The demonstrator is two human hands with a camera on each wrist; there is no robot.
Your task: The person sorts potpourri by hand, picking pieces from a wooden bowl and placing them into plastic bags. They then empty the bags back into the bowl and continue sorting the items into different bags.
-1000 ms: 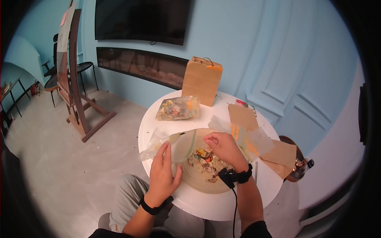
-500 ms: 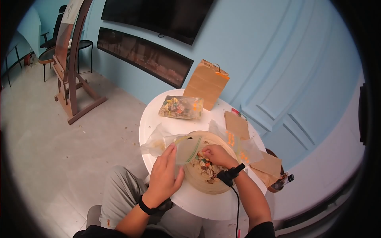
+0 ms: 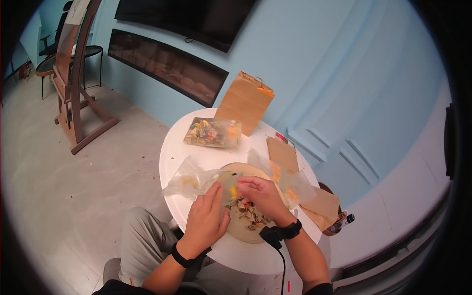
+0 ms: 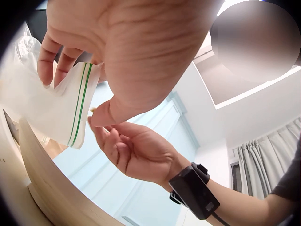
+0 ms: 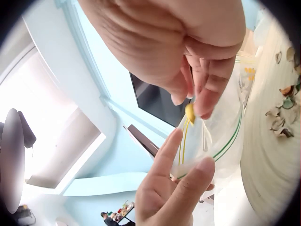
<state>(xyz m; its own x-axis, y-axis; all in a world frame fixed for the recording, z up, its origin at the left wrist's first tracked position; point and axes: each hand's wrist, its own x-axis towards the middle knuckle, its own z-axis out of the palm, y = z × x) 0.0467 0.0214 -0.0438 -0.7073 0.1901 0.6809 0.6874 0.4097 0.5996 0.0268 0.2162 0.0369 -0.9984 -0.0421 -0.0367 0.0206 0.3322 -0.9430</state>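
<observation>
My left hand [image 3: 202, 216] holds the mouth of a clear zip bag [image 4: 51, 106] with a green seal line, thumb and fingers spread at its edge. In the right wrist view the bag gapes open. Over that mouth, my right hand [image 3: 263, 199] pinches a small yellow dried piece [image 5: 190, 113] at its fingertips; it looks blurred in the head view. Below the hands is a round, pale wooden tray [image 3: 244, 237], with dried petals and leaf pieces [image 3: 250, 217] scattered in it, brown, orange and green among them.
A filled clear bag of potpourri [image 3: 211, 133] lies at the back of the white round table [image 3: 172, 150], before a standing brown paper bag [image 3: 246, 103]. To the right are another clear bag [image 3: 295, 189] with orange print and flat brown paper [image 3: 322, 206].
My right hand first hovered over the tray, dipped to the dried pieces, then rose left to the bag's mouth with a yellow piece. The left hand stayed at the bag.
</observation>
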